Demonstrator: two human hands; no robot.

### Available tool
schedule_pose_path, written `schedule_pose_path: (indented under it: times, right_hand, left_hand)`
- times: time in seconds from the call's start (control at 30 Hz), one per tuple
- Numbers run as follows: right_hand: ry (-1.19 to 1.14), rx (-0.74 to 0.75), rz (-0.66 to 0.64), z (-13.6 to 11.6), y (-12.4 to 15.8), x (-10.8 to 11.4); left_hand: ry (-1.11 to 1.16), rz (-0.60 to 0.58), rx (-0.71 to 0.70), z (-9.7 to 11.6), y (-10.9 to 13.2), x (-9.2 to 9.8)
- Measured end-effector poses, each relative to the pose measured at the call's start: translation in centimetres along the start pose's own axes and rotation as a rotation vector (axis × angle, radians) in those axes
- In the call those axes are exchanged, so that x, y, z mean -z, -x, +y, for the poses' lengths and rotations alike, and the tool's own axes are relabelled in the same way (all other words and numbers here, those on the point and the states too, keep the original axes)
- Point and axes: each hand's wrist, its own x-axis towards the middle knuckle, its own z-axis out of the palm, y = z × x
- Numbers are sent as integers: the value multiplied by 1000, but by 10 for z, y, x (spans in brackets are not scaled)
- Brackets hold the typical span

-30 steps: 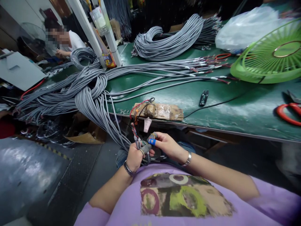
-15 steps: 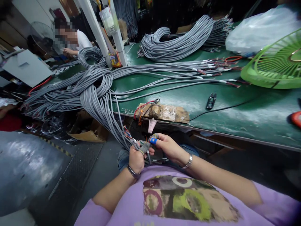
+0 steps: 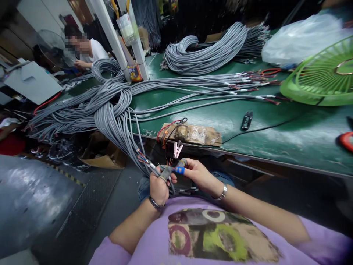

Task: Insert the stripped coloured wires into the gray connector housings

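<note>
1. Purple shirt (image 3: 149, 239): the wearer's own, nearest the camera, with a printed panel on the chest.
2. Left hand (image 3: 160, 187): fingers closed around grey cables (image 3: 156, 171), just in front of the shirt; coloured wires fan from one cable end beyond the grip.
3. Right hand (image 3: 197, 175): thumb, banded in blue, and covered forefinger drawn close together beside the left fingertips. Thin orange wires (image 3: 169, 162) rise between the hands; whether a strand lies in this pinch is too small to tell.
4. Pink clip (image 3: 177, 150): at the table's near edge, just beyond the hands.
5. Wooden board (image 3: 211, 135): along the same edge of the green table (image 3: 286, 138).
6. Black snips (image 3: 246, 120): on the tabletop, right of the board.
7. Cable heap (image 3: 110, 108): draped over the table at left, strands hanging toward the left hand.
8. Green fan (image 3: 317, 86): at far right, before a plastic bag (image 3: 298, 42).
9. Cable coil (image 3: 209, 57): toward the table's back.
10. Co-worker (image 3: 96, 51): seated at upper left.
</note>
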Motion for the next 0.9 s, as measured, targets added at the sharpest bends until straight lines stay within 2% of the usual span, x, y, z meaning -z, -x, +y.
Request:
schedule_pose_path:
  times: [0.23,0.3,0.37,0.4,0.5,0.57,0.77,0.9]
  right_hand:
    - [-405,-116,24,-6,-26,19]
    - [-388,-112,-47,-12,-36,20]
    - [-311,-37,-81,-14,-43,17]
    - [-244,31,-50,-14,-45,15]
    - [-31,227,146,-7,-47,9]
    - [1,256,198,-2,-46,5]
    - [-388,-21,-44,-3,-44,-2]
    - [-578,-97,22,-9,-47,-4]
  left_hand:
    - [-23,-66,-18,7,3,-5]
    - [-30,-100,-15,9,2,-10]
    - [-28,-122,-14,12,1,-14]
    - [-24,-128,-12,13,1,-16]
    - [-11,-133,-2,14,-2,-18]
    - [-11,-132,5,13,-3,-18]
    - [-42,-144,19,9,-4,-16]
    - [-55,-148,27,9,-5,-16]
